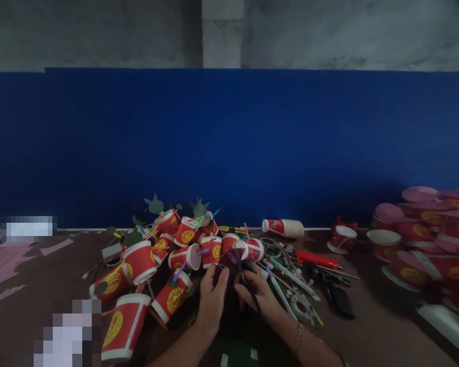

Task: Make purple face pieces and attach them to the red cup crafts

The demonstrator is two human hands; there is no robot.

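Note:
My left hand (213,293) is closed on a dark purple sheet of paper (229,261) with pale outlines drawn on it, pinched between thumb and fingers. Close beside it, my right hand (258,295) is wrapped around a pair of scissors (242,277), whose thin blades meet the paper's right side. The dark handles are partly hidden by my fingers. Just beyond both hands lie red paper cups with yellow round prints, such as one cup (211,252) standing near my left fingertips and another cup (255,248) on its side behind the paper.
Red cups (132,326) with straws crowd the left. A stack of nested cups (283,228) lies at the back. On the right are a red-handled tool (317,260), a tape roll (302,308) and pink-topped cups (413,234). A blue panel (229,148) rises behind the brown table (371,331).

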